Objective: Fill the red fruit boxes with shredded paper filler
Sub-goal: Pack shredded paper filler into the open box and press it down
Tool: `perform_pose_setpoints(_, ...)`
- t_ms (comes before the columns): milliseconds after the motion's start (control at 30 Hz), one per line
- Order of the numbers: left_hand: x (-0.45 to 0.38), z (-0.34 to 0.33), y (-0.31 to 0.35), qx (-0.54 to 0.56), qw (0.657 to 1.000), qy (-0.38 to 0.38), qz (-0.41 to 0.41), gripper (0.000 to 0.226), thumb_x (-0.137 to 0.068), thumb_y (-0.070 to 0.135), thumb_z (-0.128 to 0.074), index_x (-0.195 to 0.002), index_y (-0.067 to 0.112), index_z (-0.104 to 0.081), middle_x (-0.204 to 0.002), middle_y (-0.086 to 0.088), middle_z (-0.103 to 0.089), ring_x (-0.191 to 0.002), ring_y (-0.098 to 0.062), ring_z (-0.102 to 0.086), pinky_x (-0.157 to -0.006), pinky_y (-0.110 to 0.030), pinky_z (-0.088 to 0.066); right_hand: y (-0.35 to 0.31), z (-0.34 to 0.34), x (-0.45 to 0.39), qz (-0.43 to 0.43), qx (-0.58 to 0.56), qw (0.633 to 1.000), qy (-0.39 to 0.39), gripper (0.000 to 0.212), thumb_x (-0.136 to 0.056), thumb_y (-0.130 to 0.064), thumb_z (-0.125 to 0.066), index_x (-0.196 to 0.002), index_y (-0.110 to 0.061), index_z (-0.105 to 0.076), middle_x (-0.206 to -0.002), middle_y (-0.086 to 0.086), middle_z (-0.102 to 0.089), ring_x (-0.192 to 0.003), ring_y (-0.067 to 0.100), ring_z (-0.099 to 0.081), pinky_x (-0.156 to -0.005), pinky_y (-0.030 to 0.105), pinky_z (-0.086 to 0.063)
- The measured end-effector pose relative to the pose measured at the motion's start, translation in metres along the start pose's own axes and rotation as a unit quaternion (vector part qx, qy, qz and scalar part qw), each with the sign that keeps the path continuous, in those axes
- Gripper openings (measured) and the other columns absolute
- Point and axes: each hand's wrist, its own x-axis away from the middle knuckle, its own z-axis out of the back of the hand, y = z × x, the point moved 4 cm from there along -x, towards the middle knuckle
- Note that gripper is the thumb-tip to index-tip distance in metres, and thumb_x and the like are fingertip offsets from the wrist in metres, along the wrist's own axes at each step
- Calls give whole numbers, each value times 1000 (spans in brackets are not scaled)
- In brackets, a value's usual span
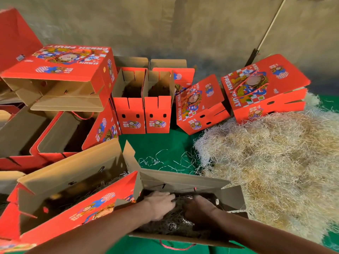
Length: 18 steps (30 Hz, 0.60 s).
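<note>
We have both hands down inside the open box point(183, 182) nearest us, the left hand point(161, 205) lying flat with relaxed fingers on the shredded paper filler point(176, 224) and the right hand point(199, 208) buried in it, so we cannot tell whether that one grips a tuft. To do this well, we should press the filler evenly into the corners. The big filler pile point(275, 156) sits just right of the box on the green surface point(165, 142), with more red boxes point(145, 99) standing open behind.
</note>
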Motion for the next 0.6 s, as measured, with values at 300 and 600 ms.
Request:
perform_pose_setpoints(300,-8,-29,-10,-150,969,-180,77,75,-93,25,-69,-156,14,-29,-165,-6,-16,-150,-29,-16,-117,-46,-28,-8,-20,14,-31,-126,988,-80,26,-98,-15,-58,-117,2,-64,-118,22,-66,-111,41,-63,-91,53,-54)
perform_pose_setpoints(600,1,-18,-15,-206,959,-189,51,44,-97,30,-59,-136,11,-54,-141,-14,-53,-131,-30,-48,-107,-43,-41,1,-13,28,-12,-209,977,-31,30,-99,-20,-53,-114,2,-66,-115,22,-67,-107,38,-65,-90,50,-55)
